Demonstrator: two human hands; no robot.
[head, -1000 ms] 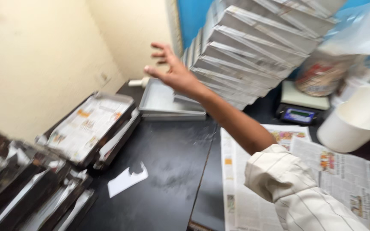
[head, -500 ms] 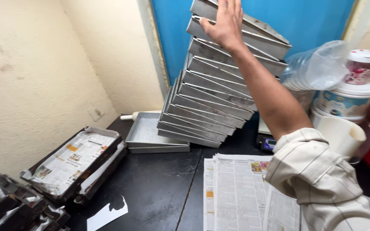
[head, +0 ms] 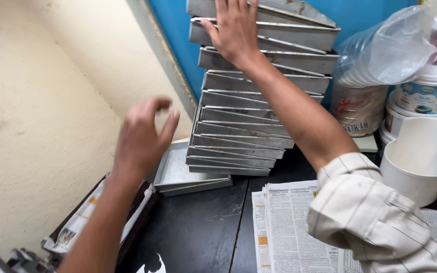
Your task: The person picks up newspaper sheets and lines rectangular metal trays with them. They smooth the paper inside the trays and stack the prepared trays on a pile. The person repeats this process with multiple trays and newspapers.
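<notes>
While the left hand [head: 145,132] hung in the air with its fingers bent and a little apart, it held nothing and touched nothing. It was near the left side of a tall stack of metal trays [head: 249,114]. Below it, a lined tray [head: 102,222] sat by the left edge of the black table [head: 198,232]. One flat metal tray [head: 183,174] lay at the foot of the stack, near the back of the table. The right hand [head: 236,30] pressed flat on the top trays, fingers spread and straight. Newspapers [head: 289,227] lay at the front of the table. White tubs [head: 421,162] and a plastic bag [head: 385,50] stood at the right side.
</notes>
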